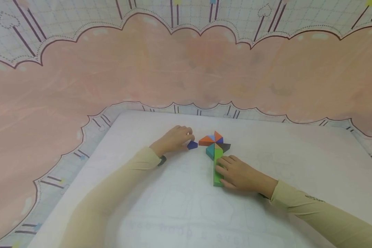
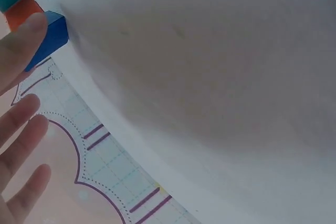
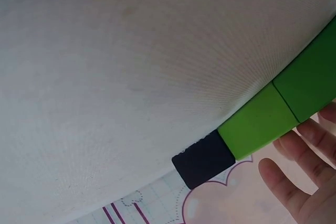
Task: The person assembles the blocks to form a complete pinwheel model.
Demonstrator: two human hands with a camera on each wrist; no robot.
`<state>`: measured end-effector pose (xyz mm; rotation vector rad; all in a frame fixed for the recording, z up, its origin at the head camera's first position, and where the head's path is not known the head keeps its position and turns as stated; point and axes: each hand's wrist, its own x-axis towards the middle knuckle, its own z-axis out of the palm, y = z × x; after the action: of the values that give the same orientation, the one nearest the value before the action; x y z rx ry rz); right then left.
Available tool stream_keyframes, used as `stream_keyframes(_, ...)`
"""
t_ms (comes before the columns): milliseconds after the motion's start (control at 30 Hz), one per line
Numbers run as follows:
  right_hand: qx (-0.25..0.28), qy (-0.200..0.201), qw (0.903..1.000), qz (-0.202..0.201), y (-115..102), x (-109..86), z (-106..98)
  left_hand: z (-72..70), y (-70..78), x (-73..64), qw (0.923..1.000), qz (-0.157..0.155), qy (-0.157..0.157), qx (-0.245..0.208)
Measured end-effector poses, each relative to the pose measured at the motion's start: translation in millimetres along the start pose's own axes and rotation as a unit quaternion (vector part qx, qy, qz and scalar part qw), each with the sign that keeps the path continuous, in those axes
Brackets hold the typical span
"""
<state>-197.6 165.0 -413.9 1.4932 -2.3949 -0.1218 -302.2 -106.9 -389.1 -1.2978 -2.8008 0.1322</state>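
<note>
A dark blue block (image 1: 192,145) is pinched by my left hand (image 1: 177,137), just left of a pinwheel of wedge blocks. In the left wrist view a digit lies against the blue block (image 2: 53,36), its other fingers spread away from it. Beneath my right hand (image 1: 240,172) is a long green block (image 1: 218,179); fingers reach over its top while the thumb lies at its right side. The right wrist view has a light green block (image 3: 257,124) end to end with a darker green one (image 3: 310,69), fingertips right at their edge.
Wedges fan around one point: orange (image 1: 206,140), another orange (image 1: 218,135), black (image 1: 225,147) and teal (image 1: 210,151). The white table (image 1: 297,155) ends at a patterned cloth (image 1: 189,75) behind.
</note>
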Motion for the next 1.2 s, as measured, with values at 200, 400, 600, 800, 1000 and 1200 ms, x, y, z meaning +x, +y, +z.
stream_keyframes(200,-0.001,-0.013,0.9999,0.004,-0.3,0.0,-0.7,2.8,9.7,6.8,0.9981,0.05,0.022,0.026)
stream_keyframes(400,0.001,-0.023,0.9997,0.01,-1.3,0.4,-1.2,5.3,19.4,16.1,0.9952,0.071,0.029,0.061)
stream_keyframes(600,0.002,-0.025,0.9996,0.012,-1.7,0.9,-2.8,7.1,24.3,25.1,0.9914,0.085,0.048,0.087)
stream_keyframes(800,-0.002,-0.013,0.9999,0.006,-1.3,1.3,-4.8,7.7,27.6,31.9,0.9906,0.085,0.074,0.077)
stream_keyframes(1000,-0.007,-0.009,0.9999,0.003,-1.6,1.0,-4.5,5.8,32.2,36.1,0.9902,0.081,0.062,0.095)
stream_keyframes(1200,-0.005,-0.016,0.9998,0.006,-1.6,0.6,-3.8,1.5,35.7,35.1,0.9913,0.083,0.058,0.085)
